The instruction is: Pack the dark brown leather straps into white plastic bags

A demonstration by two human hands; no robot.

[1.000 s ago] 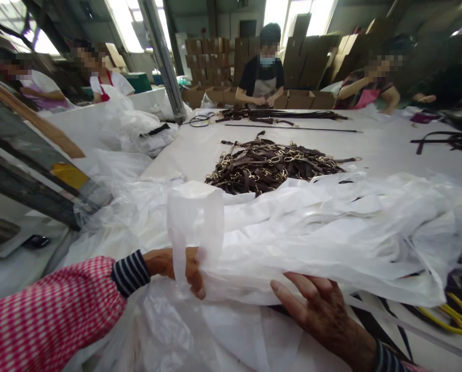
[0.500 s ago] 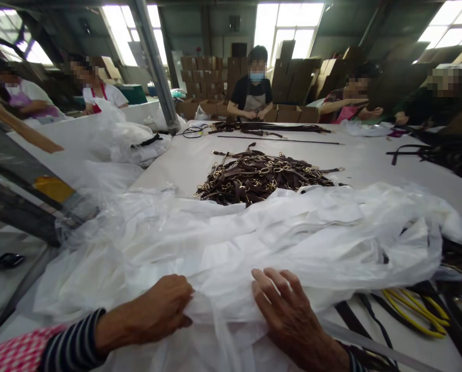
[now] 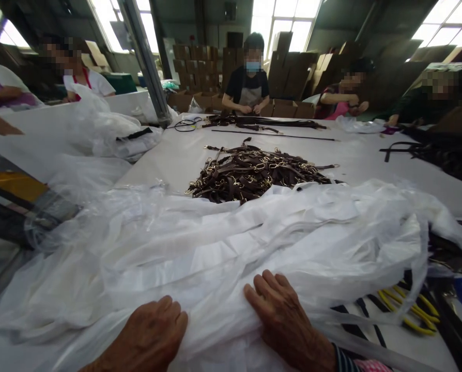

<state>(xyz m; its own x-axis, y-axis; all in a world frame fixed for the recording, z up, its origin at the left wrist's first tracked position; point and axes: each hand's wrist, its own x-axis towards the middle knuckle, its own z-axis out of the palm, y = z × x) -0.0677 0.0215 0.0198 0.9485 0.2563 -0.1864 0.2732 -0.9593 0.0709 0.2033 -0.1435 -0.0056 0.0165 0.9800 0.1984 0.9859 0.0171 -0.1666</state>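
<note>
Both palms, left hand (image 3: 148, 338) and right hand (image 3: 289, 323), press flat and ungripping on plastic bags (image 3: 231, 253); straps (image 3: 254, 173) at twelve o'clock. Even pressure flattens best.

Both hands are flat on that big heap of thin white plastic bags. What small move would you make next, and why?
Probably pinch one bag loose with the right hand while the left hand holds the plastic bags down. Both palms lie flat on the crumpled heap with nothing gripped, and the layers overlap so no single bag is separate.
</note>
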